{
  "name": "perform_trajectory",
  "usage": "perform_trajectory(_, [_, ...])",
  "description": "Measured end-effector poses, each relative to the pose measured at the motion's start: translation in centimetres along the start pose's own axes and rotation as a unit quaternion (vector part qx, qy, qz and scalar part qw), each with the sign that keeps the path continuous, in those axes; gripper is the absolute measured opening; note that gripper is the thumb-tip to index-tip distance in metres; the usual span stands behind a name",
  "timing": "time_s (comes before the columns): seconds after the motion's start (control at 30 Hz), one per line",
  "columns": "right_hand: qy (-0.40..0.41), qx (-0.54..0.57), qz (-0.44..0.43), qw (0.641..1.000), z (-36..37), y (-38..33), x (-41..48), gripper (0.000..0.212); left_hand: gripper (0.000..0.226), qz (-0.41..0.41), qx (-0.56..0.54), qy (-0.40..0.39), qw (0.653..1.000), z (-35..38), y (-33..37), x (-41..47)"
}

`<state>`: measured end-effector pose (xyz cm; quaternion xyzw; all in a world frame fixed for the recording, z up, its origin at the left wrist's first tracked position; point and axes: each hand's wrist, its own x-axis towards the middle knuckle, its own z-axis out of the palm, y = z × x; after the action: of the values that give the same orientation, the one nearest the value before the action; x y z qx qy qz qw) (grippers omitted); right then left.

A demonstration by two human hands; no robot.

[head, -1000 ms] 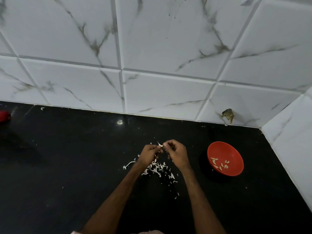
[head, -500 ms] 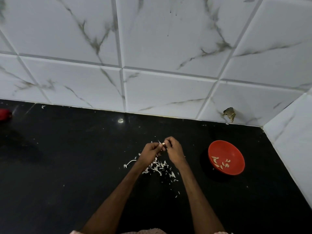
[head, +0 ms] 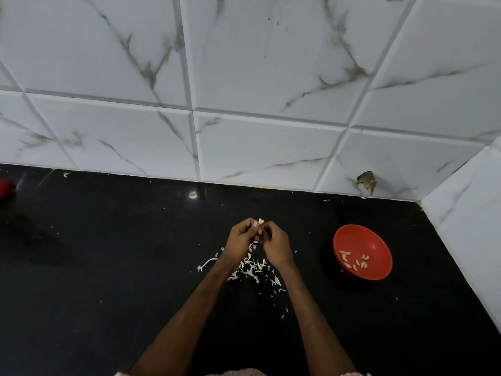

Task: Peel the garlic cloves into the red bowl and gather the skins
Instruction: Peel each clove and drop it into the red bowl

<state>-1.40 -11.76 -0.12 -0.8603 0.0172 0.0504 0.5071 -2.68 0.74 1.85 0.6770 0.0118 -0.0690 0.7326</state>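
Observation:
Both hands meet above the black counter (head: 108,267), fingertips together. My left hand (head: 241,237) and my right hand (head: 275,244) pinch one small garlic clove (head: 261,221), whose pale tip shows between the fingers. Under the hands lies a scatter of white garlic skins (head: 252,270), with a thin stem piece (head: 207,263) off to the left. The red bowl (head: 379,270) stands to the right of my right hand and holds several peeled cloves (head: 352,260).
A white marble-tiled wall (head: 257,147) runs along the back, and a side wall (head: 466,226) closes the right, close to the bowl. A red object (head: 5,187) sits at the far left edge. A brown chip (head: 367,180) marks the wall tile.
The hands have stayed above the skin pile, drawing closer together around the clove. The bowl and skins have not moved.

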Motion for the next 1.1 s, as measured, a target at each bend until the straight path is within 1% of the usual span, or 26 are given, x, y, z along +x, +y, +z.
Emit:
perform_trajectory(0.1, [0.028,-0.027,-0.014,0.999,-0.5,0.2,0.1,0.013,0.034,-0.031,-0.027,0.015,0.999,-0.2,0.3,-0.2])
perform_trajectory(0.13, [0.04,-0.047,-0.019,0.998,-0.6,0.4,0.2,0.016,0.034,-0.04,-0.032,0.017,0.999,-0.4,0.2,-0.2])
perform_trajectory(0.23, [0.06,-0.123,-0.012,0.991,-0.9,0.2,0.1,0.037,0.034,-0.06,-0.042,0.018,0.997,-1.0,-0.3,-0.3])
perform_trajectory(0.3, [0.074,-0.172,-0.004,0.982,-1.3,0.0,0.0,0.043,0.033,-0.064,-0.046,0.014,0.997,-1.2,-0.5,-0.2])
perform_trajectory(0.33, [0.078,-0.2,-0.011,0.977,-1.5,0.1,0.0,0.038,0.033,-0.064,-0.047,0.012,0.997,-1.2,-0.4,-0.3])
perform_trajectory(0.4, [0.064,-0.204,-0.032,0.976,-1.7,0.2,0.1,0.007,0.032,-0.063,-0.044,0.009,0.997,-1.1,-0.2,-0.3])
perform_trajectory(0.43, [0.047,-0.183,-0.042,0.981,-1.6,0.2,0.2,0.029,0.031,-0.062,-0.042,0.008,0.997,-1.0,-0.2,-0.4])
perform_trajectory(0.47, [0.031,-0.143,-0.05,0.988,-1.7,0.2,0.2,0.044,0.031,-0.061,-0.039,0.007,0.997,-1.0,-0.1,-0.4])
perform_trajectory(0.5, [0.03,-0.09,-0.057,0.994,-1.8,-0.1,0.2,0.046,0.031,-0.06,-0.038,0.006,0.997,-1.0,-0.1,-0.4])
perform_trajectory(0.57, [0.017,0.023,-0.084,0.996,-1.8,-1.4,0.1,0.032,0.031,-0.061,-0.041,0.007,0.997,-1.1,0.1,-0.4])
perform_trajectory(0.63, [-0.006,0.123,-0.088,0.988,-1.6,-2.1,0.2,0.02,0.032,-0.065,-0.049,0.012,0.997,-1.2,0.1,-0.3])
perform_trajectory(0.73, [0.015,0.171,-0.086,0.981,-1.1,-2.7,0.1,0.01,0.035,-0.066,-0.047,0.002,0.997,-1.3,0.2,-0.2])
perform_trajectory(0.8, [0.017,0.209,-0.045,0.977,-1.3,-3.0,0.0,0.009,0.036,-0.052,-0.029,-0.013,0.998,-1.3,0.4,-0.3])
perform_trajectory(0.83, [0.004,0.242,-0.004,0.97,-1.4,-3.1,0.0,0.01,0.036,-0.041,-0.017,-0.022,0.999,-1.4,0.5,-0.3])
perform_trajectory(0.87, [-0.018,0.282,0.049,0.958,-1.4,-3.1,0.1,0.012,0.035,-0.028,-0.004,-0.031,0.999,-1.4,0.6,-0.2])
perform_trajectory(0.93, [-0.05,0.35,0.155,0.923,-1.4,-3.2,0.0,0.014,0.032,-0.004,0.019,-0.053,0.998,-1.6,0.6,-0.2])
perform_trajectory(0.97, [-0.054,0.366,0.188,0.91,-1.4,-3.3,0.0,0.015,0.031,0.003,0.027,-0.06,0.998,-1.6,0.6,-0.1])
perform_trajectory(1.03, [-0.052,0.376,0.198,0.904,-1.3,-3.3,0.1,0.015,0.029,0.013,0.035,-0.059,0.998,-1.6,0.4,0.0])
perform_trajectory(1.1, [-0.052,0.395,0.167,0.902,-1.4,-3.6,-0.1,0.015,0.029,0.019,0.028,-0.048,0.998,-1.4,0.3,0.1])
